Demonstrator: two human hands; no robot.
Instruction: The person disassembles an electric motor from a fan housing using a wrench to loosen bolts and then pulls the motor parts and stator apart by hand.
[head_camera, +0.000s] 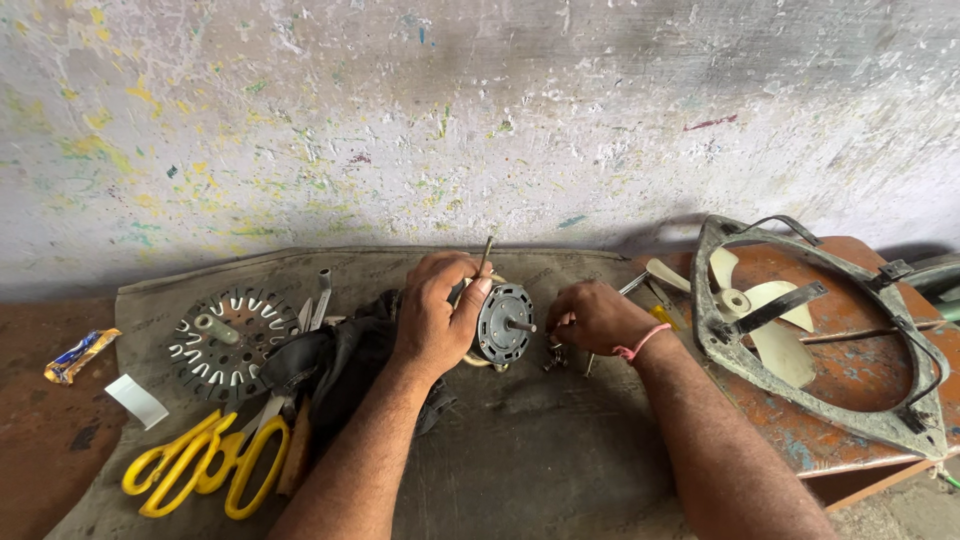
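My left hand (436, 312) grips a small grey electric motor (503, 322) from its left side and holds it on edge on the mat, shaft pointing right. A long thin bolt (486, 254) sticks up above the fingers. My right hand (592, 316), with a pink band on the wrist, rests just right of the motor with its fingers curled over small metal parts (553, 354) on the mat. What the fingers pinch is hidden.
A grey mat (520, 450) covers the bench. On it lie yellow-handled scissors (205, 466), a slotted round metal plate (226, 340) and a dark cloth (335, 365). A dusty fan frame with cream blades (800, 330) sits on the rusty table at right. A wrapper (80, 356) lies far left.
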